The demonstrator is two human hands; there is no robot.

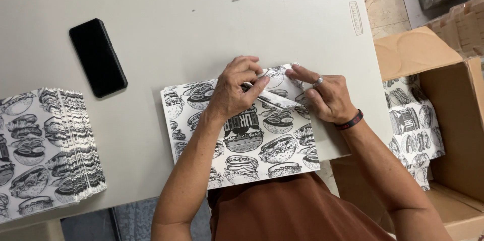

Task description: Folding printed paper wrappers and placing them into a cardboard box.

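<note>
Printed paper bag [242, 135] lies flat on the table [201, 24] at its near edge. We pinch its folded top flap with our left hand [234, 92]; our right hand [325, 97] presses fingers flat beside it.

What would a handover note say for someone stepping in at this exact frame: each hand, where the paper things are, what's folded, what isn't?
Left hand: fingers curled, pinching the folded-over top edge of the printed paper bag.
Right hand: fingers flat, pressing the same fold from the right side.
The bag lies flat at the near edge of the table.
Done: upper right corner partly turned down.
Left: the fold is not flattened yet.
Stack of matching bags at left; more in the cardboard box at right. Black phone lies apart.
</note>
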